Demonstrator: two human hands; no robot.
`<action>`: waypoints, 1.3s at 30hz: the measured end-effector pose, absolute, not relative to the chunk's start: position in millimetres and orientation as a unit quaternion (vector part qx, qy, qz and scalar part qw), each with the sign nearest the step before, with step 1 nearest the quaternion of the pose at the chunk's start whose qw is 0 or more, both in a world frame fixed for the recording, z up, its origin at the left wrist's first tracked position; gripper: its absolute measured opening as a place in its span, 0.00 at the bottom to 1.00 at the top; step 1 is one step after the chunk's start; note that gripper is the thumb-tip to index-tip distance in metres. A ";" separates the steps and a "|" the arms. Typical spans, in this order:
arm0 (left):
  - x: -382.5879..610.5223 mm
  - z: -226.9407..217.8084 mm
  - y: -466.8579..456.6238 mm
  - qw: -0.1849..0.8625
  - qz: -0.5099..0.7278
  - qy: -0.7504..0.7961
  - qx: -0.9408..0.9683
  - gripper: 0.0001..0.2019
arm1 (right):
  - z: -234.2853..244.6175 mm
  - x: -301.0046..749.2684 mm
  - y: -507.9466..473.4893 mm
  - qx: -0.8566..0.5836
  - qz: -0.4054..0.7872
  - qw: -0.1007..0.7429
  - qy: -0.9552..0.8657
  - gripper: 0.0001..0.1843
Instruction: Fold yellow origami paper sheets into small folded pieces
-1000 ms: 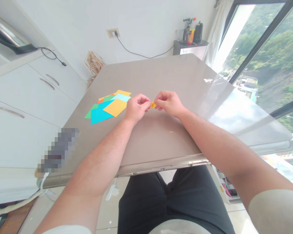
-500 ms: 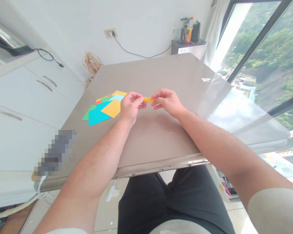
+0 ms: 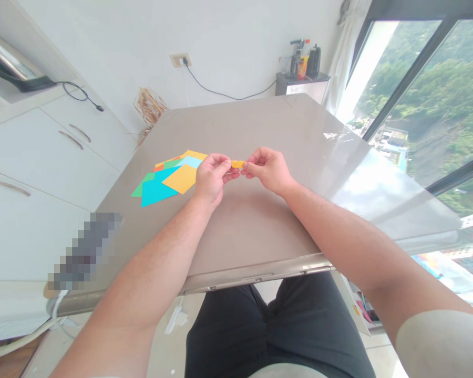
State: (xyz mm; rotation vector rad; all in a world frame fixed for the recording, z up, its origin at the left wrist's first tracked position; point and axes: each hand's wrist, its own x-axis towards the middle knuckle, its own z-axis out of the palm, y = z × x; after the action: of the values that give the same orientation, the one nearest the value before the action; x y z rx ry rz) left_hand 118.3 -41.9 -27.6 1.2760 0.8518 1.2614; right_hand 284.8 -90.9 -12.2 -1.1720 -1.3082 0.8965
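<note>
Left hand (image 3: 212, 177) and right hand (image 3: 271, 170) are pinching the strip (image 3: 237, 164) between them, now showing a flatter side, seemingly still shaping it, inside the tabletop (image 3: 236, 226)'s near edge.

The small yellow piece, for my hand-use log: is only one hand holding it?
No, the left hand and the right hand both pinch the small yellow piece, one at each end.
</note>
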 end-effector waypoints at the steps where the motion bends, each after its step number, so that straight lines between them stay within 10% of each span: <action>1: 118.9 -27.3 -42.3 0.551 0.532 0.360 0.533 0.14 | -11.9 284.5 -91.2 -0.495 0.382 0.555 -0.549 0.10; 39: 125.7 -27.4 -51.8 0.487 0.540 0.371 0.577 0.08 | -19.1 275.1 -89.2 -0.524 0.354 0.507 -0.585 0.08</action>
State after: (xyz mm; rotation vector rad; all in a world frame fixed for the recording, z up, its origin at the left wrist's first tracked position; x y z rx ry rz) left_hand 125.7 -51.8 -27.4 1.4047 0.9025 1.3146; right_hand 275.1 -89.2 -19.1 -1.2643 -1.4098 0.8546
